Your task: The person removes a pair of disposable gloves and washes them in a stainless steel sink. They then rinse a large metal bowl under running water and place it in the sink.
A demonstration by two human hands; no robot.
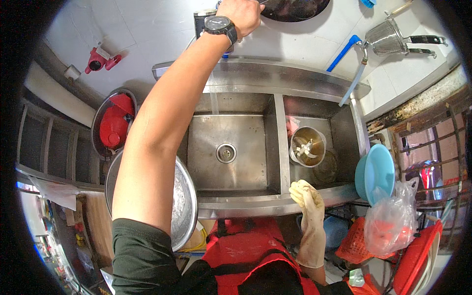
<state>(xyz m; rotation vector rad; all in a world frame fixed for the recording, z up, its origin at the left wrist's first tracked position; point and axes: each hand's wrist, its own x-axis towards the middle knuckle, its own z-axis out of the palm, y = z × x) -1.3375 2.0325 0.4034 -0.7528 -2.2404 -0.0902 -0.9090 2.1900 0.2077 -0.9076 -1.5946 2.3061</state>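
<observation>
My left hand point(243, 14), bare and with a black wristwatch, reaches up to the tiled wall at the top edge. Its fingers are partly cut off, beside a dark round pan point(295, 8); whether they grip anything is hidden. My right hand point(308, 195) wears a cream rubber glove and is curled closed at the front rim of the stainless steel double sink point(239, 208), with nothing visible in it. Beyond it, in the right basin, stands a clear blender or processor bowl point(308, 146) with a white-hubbed blade. A thin water stream point(214, 97) falls into the left basin.
A large metal bowl point(184, 206) sits left of the sink, partly under my left arm. Behind it, another basin point(95, 121) holds red plastic items point(112, 123). At right are a light-blue basin point(376, 173), a plastic bag point(391, 225) and a hose point(354, 83). Metal strainers point(387, 37) hang on the wall.
</observation>
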